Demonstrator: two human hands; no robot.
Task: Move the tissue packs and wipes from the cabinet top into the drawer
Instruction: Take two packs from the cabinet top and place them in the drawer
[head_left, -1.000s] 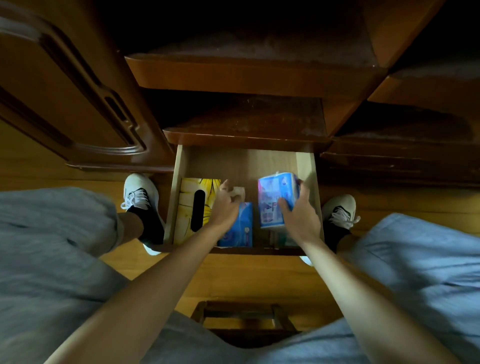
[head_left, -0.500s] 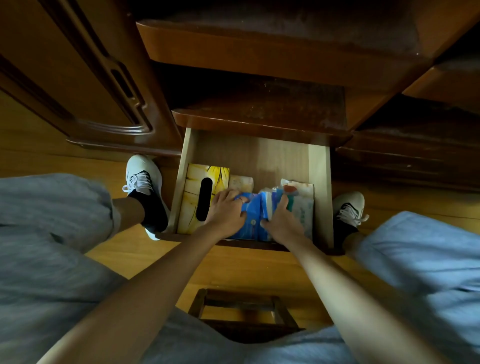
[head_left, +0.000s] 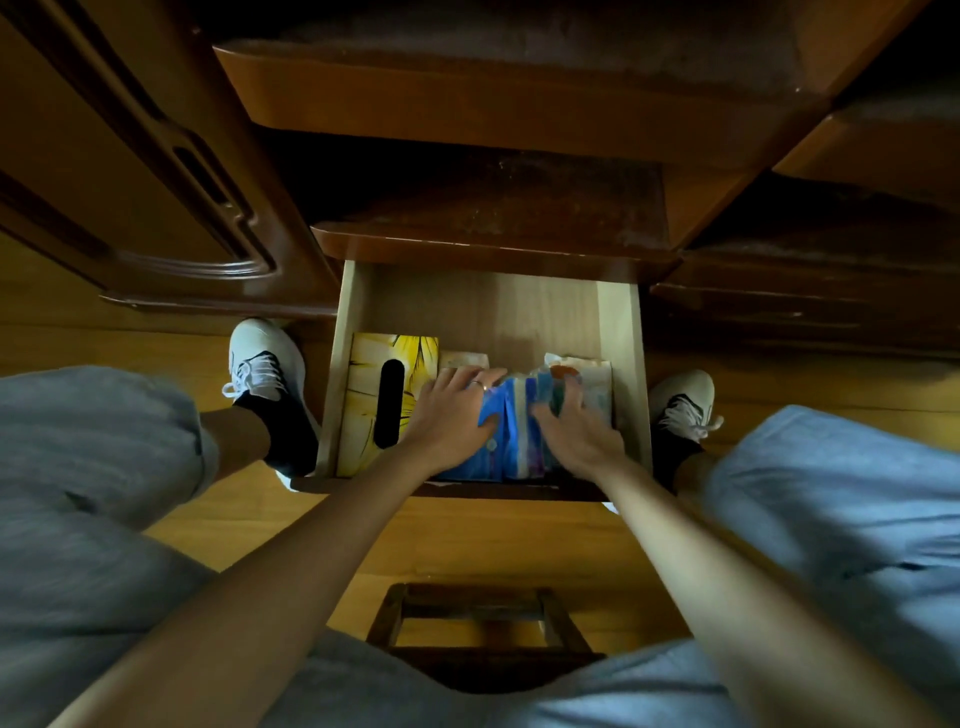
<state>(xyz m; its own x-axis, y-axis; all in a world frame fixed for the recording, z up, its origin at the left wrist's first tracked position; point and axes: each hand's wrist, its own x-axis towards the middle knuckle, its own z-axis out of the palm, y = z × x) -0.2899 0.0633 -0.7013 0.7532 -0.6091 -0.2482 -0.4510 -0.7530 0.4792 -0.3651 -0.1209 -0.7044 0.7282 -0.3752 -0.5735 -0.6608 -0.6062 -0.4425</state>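
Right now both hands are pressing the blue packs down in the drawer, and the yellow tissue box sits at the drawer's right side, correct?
Not quite. In the head view the yellow tissue box sits at the drawer's left side. Both hands, left hand and right hand, do press the blue packs.

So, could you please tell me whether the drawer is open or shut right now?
Open. The drawer is pulled out from the cabinet, its pale wooden inside exposed, with both hands inside on the blue packs.
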